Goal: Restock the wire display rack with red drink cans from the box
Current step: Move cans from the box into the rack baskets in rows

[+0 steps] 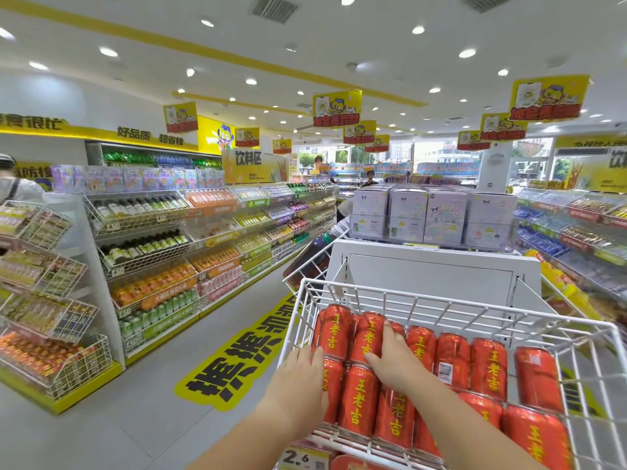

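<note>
L hand (300,374) & R hand (390,359) lie flat, fingers straight, on red cans (488,368) in wire rack (424,296). Behind rack: purple boxes (437,215); left of rack: drink shelves (152,239).

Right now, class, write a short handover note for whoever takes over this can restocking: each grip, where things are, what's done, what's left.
Left grip: at the left end of the wire basket, thumb on a can; hold unclear.
Right grip: flat on the red cans, fingers straight.
Done: cans lie on their sides in rows across the basket.
Left: space shows at the basket's right end; box not in view.
</note>
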Demonstrator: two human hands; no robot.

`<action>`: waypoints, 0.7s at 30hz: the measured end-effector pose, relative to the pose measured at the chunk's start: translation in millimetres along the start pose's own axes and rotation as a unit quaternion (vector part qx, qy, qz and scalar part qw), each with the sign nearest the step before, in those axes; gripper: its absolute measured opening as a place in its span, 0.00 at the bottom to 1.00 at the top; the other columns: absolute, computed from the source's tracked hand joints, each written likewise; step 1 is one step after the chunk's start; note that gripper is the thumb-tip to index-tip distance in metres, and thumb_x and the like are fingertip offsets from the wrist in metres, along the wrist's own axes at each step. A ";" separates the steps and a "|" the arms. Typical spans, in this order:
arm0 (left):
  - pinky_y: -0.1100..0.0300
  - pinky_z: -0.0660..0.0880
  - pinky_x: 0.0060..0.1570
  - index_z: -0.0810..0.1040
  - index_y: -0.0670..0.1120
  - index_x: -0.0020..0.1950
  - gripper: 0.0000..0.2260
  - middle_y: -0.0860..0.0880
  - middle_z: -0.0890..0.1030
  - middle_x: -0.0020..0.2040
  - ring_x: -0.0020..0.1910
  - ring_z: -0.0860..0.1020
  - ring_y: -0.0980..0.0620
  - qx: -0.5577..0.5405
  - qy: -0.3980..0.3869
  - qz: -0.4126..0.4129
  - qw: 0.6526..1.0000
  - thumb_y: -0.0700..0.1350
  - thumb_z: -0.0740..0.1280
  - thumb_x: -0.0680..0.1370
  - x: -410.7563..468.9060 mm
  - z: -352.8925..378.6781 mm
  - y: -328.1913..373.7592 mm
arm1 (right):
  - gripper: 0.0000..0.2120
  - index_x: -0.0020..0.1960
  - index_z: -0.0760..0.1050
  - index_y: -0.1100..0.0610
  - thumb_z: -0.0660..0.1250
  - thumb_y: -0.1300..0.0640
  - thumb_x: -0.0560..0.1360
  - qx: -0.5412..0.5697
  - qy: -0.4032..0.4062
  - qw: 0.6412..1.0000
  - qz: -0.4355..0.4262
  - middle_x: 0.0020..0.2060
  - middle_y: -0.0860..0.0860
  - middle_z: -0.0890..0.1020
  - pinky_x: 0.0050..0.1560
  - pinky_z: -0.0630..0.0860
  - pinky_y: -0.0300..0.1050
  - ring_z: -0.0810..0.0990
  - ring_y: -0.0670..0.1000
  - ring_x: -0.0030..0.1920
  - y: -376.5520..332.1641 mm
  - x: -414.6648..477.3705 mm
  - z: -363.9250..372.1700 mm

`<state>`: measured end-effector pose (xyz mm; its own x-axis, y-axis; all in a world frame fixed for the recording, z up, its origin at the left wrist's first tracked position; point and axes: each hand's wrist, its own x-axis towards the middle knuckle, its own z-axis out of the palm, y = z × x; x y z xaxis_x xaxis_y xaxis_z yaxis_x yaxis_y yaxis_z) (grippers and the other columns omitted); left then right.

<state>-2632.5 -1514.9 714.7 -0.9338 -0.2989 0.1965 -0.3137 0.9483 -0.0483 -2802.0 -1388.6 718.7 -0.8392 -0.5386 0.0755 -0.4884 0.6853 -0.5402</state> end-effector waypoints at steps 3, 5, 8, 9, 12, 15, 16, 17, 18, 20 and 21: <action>0.50 0.61 0.75 0.56 0.42 0.80 0.30 0.43 0.66 0.74 0.73 0.64 0.42 0.024 0.008 0.000 1.000 0.53 0.59 0.82 -4.2 -5.2 0.8 | 0.40 0.81 0.45 0.57 0.63 0.46 0.80 -0.008 -0.006 1.000 -0.010 0.78 0.57 0.59 0.72 0.66 0.50 0.66 0.58 0.74 0.7 -5.1 -3.4; 0.50 0.63 0.73 0.59 0.43 0.78 0.28 0.43 0.68 0.71 0.71 0.66 0.42 0.038 0.010 -0.004 0.999 0.54 0.60 0.82 -7.7 -9.6 -0.2 | 0.35 0.80 0.51 0.59 0.62 0.46 0.80 -0.027 -0.009 0.999 -0.024 0.76 0.57 0.62 0.73 0.65 0.50 0.66 0.58 0.74 -0.3 -10.0 -6.1; 0.47 0.65 0.72 0.60 0.44 0.78 0.29 0.44 0.68 0.72 0.71 0.66 0.42 0.050 0.008 -0.012 0.999 0.56 0.59 0.82 -13.4 -16.8 -3.5 | 0.29 0.76 0.59 0.57 0.61 0.45 0.80 -0.073 0.014 0.996 -0.058 0.74 0.55 0.66 0.72 0.64 0.50 0.66 0.57 0.73 -2.6 -22.4 -8.3; 0.45 0.64 0.73 0.59 0.44 0.79 0.30 0.44 0.67 0.73 0.72 0.65 0.42 0.054 0.004 -0.012 0.998 0.57 0.59 0.81 -15.4 -19.1 -4.3 | 0.29 0.76 0.59 0.56 0.61 0.44 0.80 -0.094 0.023 0.993 -0.072 0.74 0.54 0.66 0.73 0.64 0.51 0.65 0.57 0.73 -3.5 -28.0 -8.8; 0.40 0.58 0.76 0.55 0.44 0.81 0.34 0.43 0.64 0.76 0.76 0.60 0.40 0.068 -0.008 -0.011 0.998 0.61 0.57 0.81 -23.2 -25.8 -5.6 | 0.33 0.79 0.55 0.54 0.57 0.40 0.80 -0.174 0.042 0.978 -0.103 0.78 0.53 0.59 0.76 0.59 0.53 0.58 0.57 0.77 -6.0 -43.6 -6.7; 0.38 0.53 0.77 0.51 0.44 0.83 0.38 0.42 0.59 0.80 0.80 0.55 0.40 0.067 -0.014 -0.004 0.998 0.64 0.56 0.80 -31.5 -26.2 -9.1 | 0.36 0.81 0.50 0.53 0.53 0.37 0.80 -0.230 0.055 0.965 -0.114 0.81 0.53 0.52 0.78 0.51 0.55 0.51 0.57 0.80 -10.6 -61.0 -1.8; 0.37 0.51 0.78 0.49 0.45 0.83 0.38 0.42 0.57 0.81 0.81 0.53 0.40 0.065 -0.020 0.000 0.998 0.65 0.56 0.80 -34.7 -24.9 -11.3 | 0.36 0.81 0.49 0.52 0.52 0.36 0.80 -0.244 0.057 0.961 -0.117 0.81 0.53 0.51 0.78 0.50 0.55 0.50 0.56 0.80 -12.1 -67.4 1.5; 0.36 0.50 0.78 0.48 0.45 0.83 0.39 0.41 0.55 0.82 0.81 0.51 0.40 0.061 -0.021 0.006 0.998 0.65 0.55 0.80 -37.3 -22.7 -13.8 | 0.36 0.81 0.49 0.52 0.52 0.36 0.80 -0.255 0.058 0.958 -0.118 0.81 0.53 0.50 0.78 0.50 0.56 0.49 0.56 0.80 -13.4 -74.0 4.8; 0.36 0.49 0.78 0.48 0.45 0.83 0.39 0.41 0.54 0.82 0.82 0.50 0.40 0.056 -0.021 0.014 0.998 0.65 0.55 0.80 -39.4 -19.8 -16.6 | 0.36 0.81 0.48 0.51 0.51 0.35 0.80 -0.264 0.059 0.956 -0.116 0.81 0.53 0.50 0.78 0.49 0.56 0.49 0.56 0.80 -14.2 -80.5 8.5; 0.36 0.48 0.78 0.48 0.45 0.83 0.39 0.41 0.54 0.82 0.82 0.49 0.40 0.048 -0.016 0.034 0.998 0.66 0.55 0.80 -45.2 -15.9 -24.0 | 0.36 0.81 0.48 0.51 0.50 0.34 0.79 -0.276 0.058 0.954 -0.102 0.81 0.53 0.50 0.79 0.49 0.56 0.48 0.56 0.80 -15.4 -94.7 16.9; 0.36 0.48 0.78 0.48 0.45 0.83 0.40 0.41 0.54 0.82 0.82 0.49 0.40 0.043 -0.012 0.045 0.998 0.66 0.55 0.79 -48.4 -14.0 -28.0 | 0.36 0.81 0.48 0.51 0.49 0.34 0.79 -0.279 0.057 0.954 -0.094 0.81 0.53 0.49 0.79 0.48 0.56 0.47 0.55 0.80 -16.2 -103.1 20.9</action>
<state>-2576.0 -1525.5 720.3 -0.9623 -0.2171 0.1637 -0.2416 0.9590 -0.1480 -2702.6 -1354.4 702.2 -0.7294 -0.6426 0.2346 -0.6576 0.7532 0.0187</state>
